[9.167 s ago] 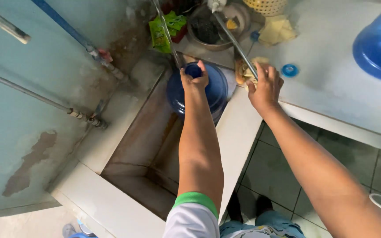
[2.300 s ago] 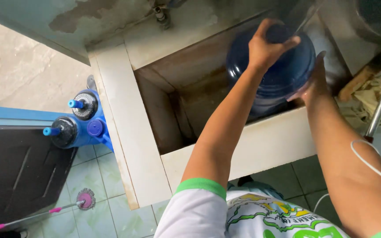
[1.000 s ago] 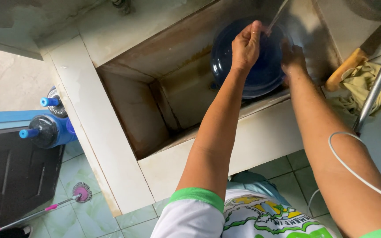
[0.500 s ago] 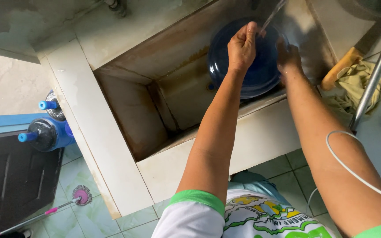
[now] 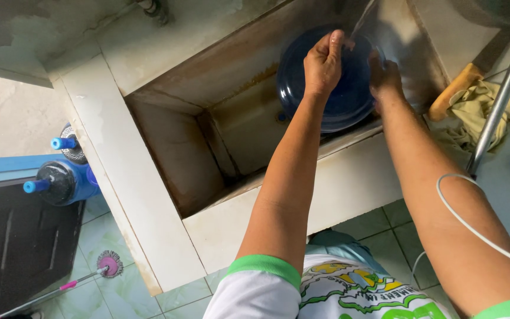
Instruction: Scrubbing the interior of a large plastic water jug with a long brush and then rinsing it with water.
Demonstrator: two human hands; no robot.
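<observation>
Jug (image 5: 332,103) wet, likely slippery and heavy if holding water, rigid plastic, down in sink (image 5: 208,153) between both hands, left hand (image 5: 323,62) clenched at top, right hand (image 5: 385,74) pressed on side; best gripped at neck plus side.

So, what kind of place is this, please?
Probably a wash area for water jugs: a deep stained concrete basin, the large dark blue plastic water jug both hands hold, more capped blue jugs on the tiled floor.
</observation>
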